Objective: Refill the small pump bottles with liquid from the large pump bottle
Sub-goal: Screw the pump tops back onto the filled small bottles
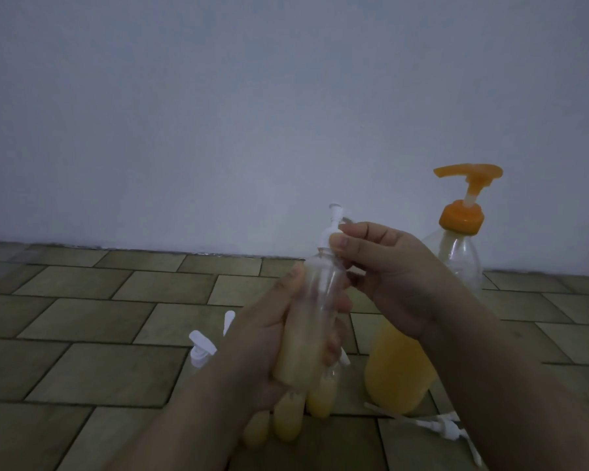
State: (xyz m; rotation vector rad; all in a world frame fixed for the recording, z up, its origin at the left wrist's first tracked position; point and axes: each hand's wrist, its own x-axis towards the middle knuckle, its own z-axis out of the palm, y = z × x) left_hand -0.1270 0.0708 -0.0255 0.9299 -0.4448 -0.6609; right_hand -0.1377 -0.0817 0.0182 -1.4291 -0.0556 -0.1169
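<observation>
Tiled floor (99, 334) below, pale wall (218, 113) above. Centre frame, left hand (269, 348) grips the small bottle (315, 317), half yellow; right hand (385, 270) fingers pinch its white pump (334, 222).

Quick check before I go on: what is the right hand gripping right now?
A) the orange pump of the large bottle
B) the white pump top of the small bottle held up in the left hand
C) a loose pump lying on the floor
B: the right hand pinches the white pump top of the small bottle that the left hand holds.

Left hand (269, 338) gripping small pump bottle (312, 321), right hand (385, 273) pinching its white pump (332, 229)
</observation>
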